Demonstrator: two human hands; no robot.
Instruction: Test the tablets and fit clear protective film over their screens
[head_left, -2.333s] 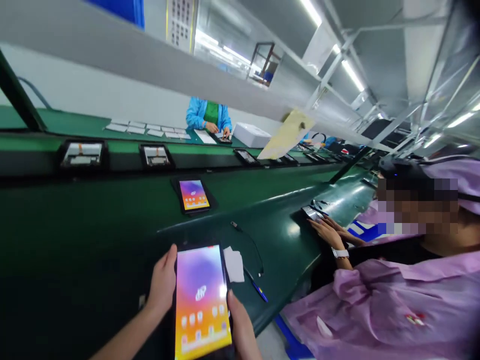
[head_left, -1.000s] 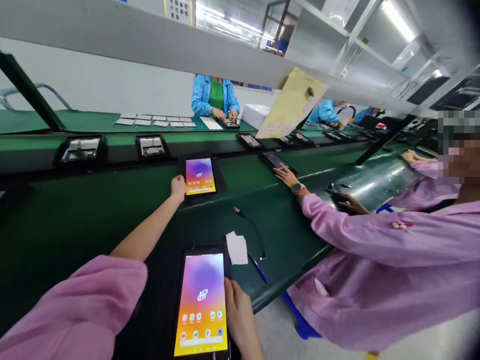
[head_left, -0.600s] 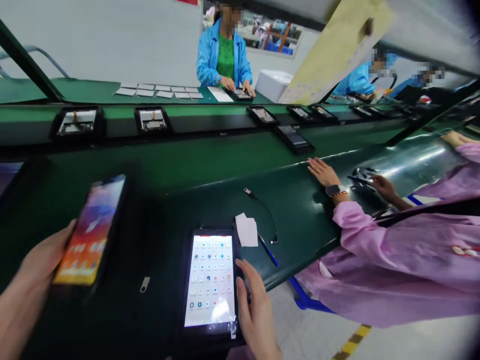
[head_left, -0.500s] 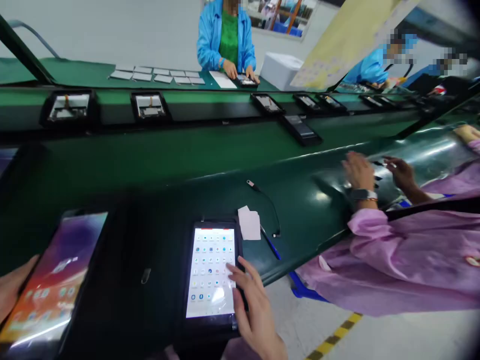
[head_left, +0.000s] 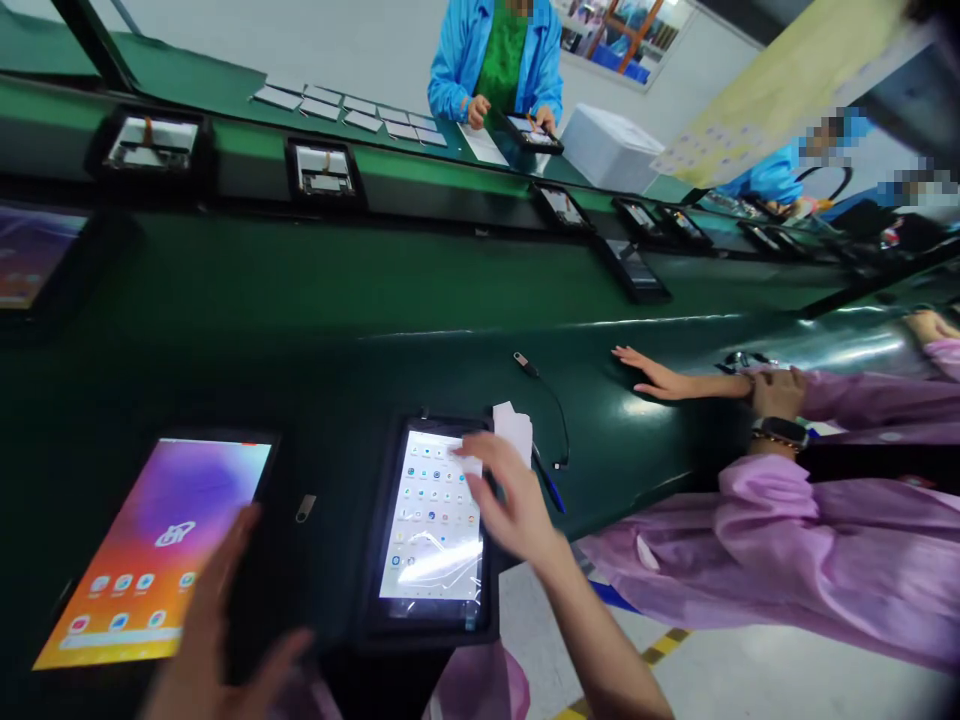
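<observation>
Near the bottom left, my left hand (head_left: 214,630) is blurred, its fingers stretched and its thumb apart, over the right edge of a tablet (head_left: 169,540) with a lit orange and purple home screen. My right hand (head_left: 514,495) reaches over a second tablet (head_left: 435,500) in a black case, whose white screen shows rows of app icons. Its fingers are extended at the upper right of that screen; whether a fingertip touches the glass I cannot tell. A small metal USB stick (head_left: 305,509) lies between the two tablets.
White paper (head_left: 513,435), a blue pen (head_left: 549,480) and a short cable (head_left: 555,400) lie right of the tablets. A co-worker's arm (head_left: 675,384) extends over the table. Across the line (head_left: 450,205) with open tablets (head_left: 325,170), a person in blue (head_left: 450,75) handles another.
My left hand has moved right, from the left tablet's left side to its right edge; that tablet now lies flatter. My right hand has moved up the screen. The co-worker's hand has reached left.
</observation>
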